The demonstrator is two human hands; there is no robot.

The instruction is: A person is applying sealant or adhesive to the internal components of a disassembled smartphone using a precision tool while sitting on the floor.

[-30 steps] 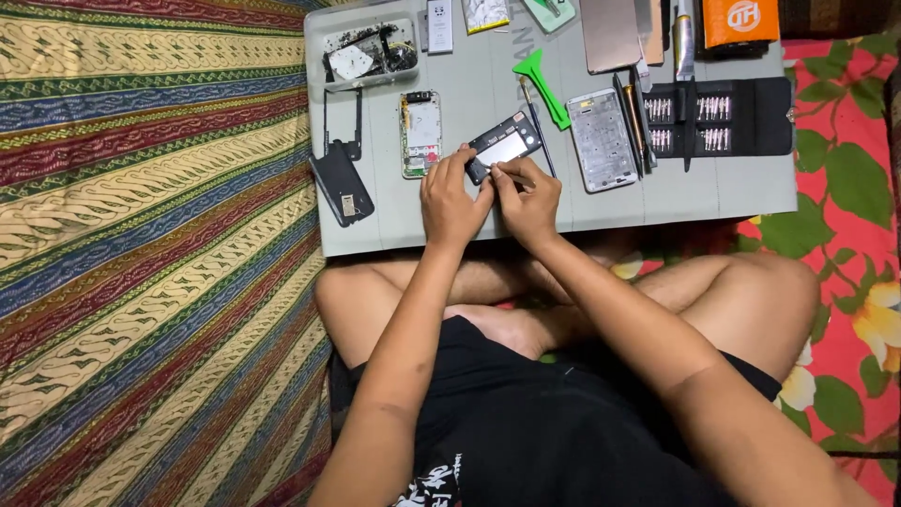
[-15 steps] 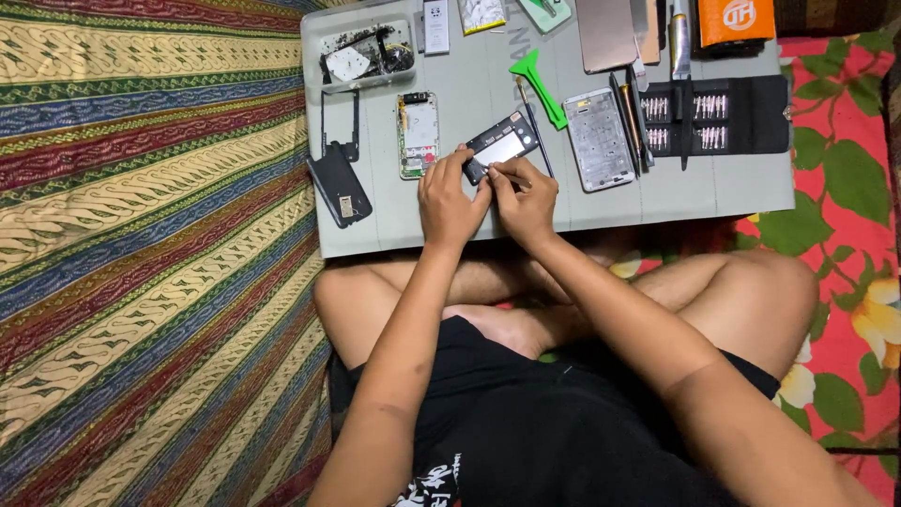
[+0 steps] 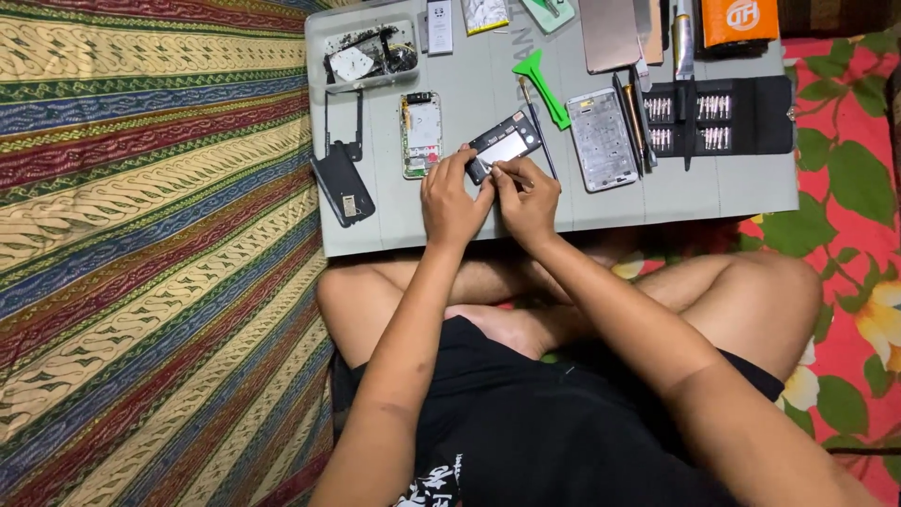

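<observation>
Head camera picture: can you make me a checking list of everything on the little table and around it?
Surface: grey board resting over crossed legs, crowded with parts.
Job's things: black phone frame, tilted, under both hands.
Clutter: green pry tool; open circuit-board phone; silver phone shell; black back cover; screwdriver bit case; clear parts tray; orange box.
Grippers: left hand steadies the frame; right hand pinches a thin tool against it.
Cables: nothing seen.
Surroundings: striped cloth on the left, red flowered cloth on the right.
</observation>
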